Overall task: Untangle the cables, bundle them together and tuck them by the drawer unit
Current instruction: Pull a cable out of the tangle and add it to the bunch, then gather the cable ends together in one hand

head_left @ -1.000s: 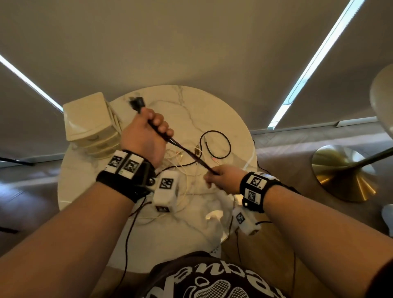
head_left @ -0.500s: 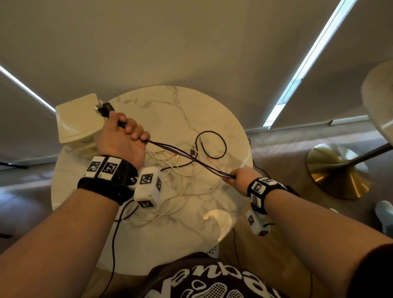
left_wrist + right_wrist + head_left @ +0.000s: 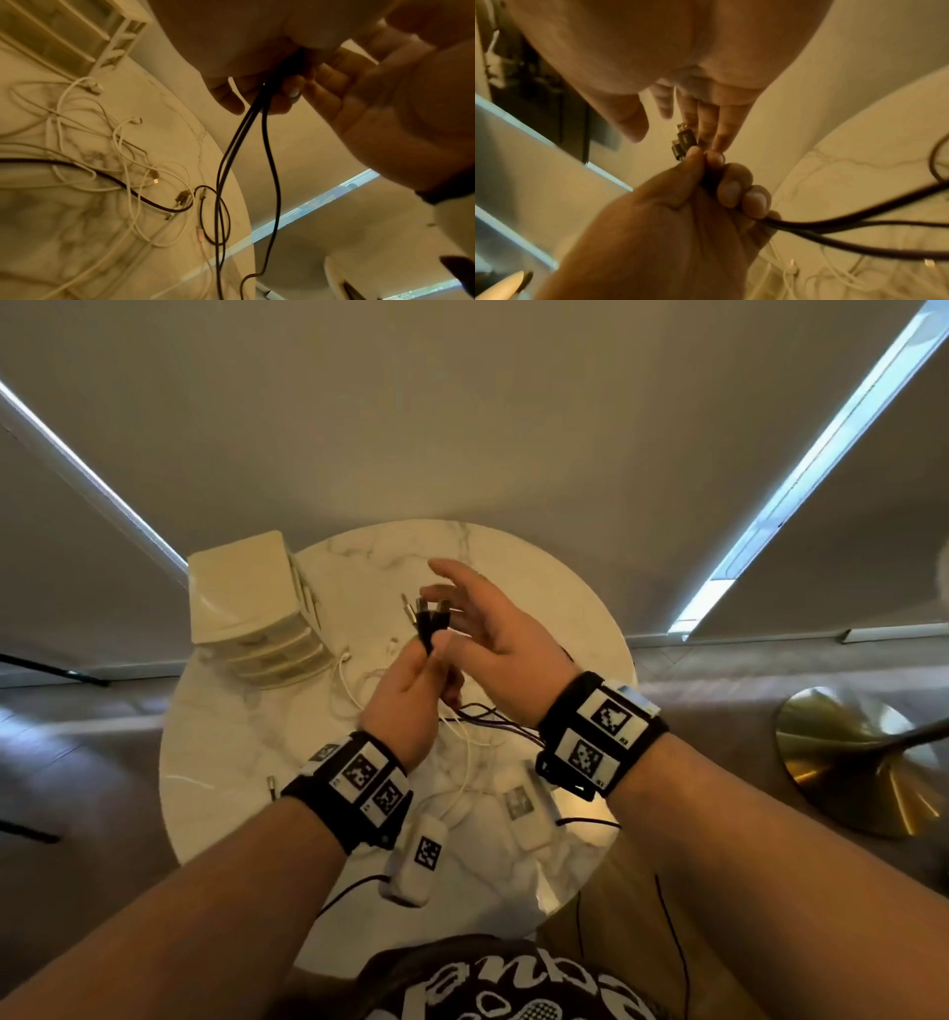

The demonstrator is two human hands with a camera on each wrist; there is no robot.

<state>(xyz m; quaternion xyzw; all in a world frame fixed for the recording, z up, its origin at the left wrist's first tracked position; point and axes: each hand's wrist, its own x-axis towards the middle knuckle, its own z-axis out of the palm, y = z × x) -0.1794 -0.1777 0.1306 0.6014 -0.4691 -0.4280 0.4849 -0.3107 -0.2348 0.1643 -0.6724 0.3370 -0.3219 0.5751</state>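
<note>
Above the round marble table (image 3: 539, 588), my left hand (image 3: 426, 660) grips a bunch of black cables (image 3: 257, 132) just below their plugs (image 3: 429, 618), which stick up out of the fist. The strands hang down to the table and trail right (image 3: 859, 229). My right hand (image 3: 462, 603) is open with fingers spread, its fingertips (image 3: 706, 121) right beside the plugs (image 3: 682, 142). A tangle of white cables (image 3: 90, 142) lies loose on the table. The cream drawer unit (image 3: 251, 608) stands at the table's far left edge.
A thin black cable loop (image 3: 213, 215) and small connectors lie among the white cables near the table's right edge. A brass lamp base (image 3: 862, 762) sits on the floor at right. Closed blinds run behind the table.
The hands, earlier apart with the black cable stretched between them, have come together over the middle. The right hand has let go and opened. The left hand moved right, away from the drawer unit.
</note>
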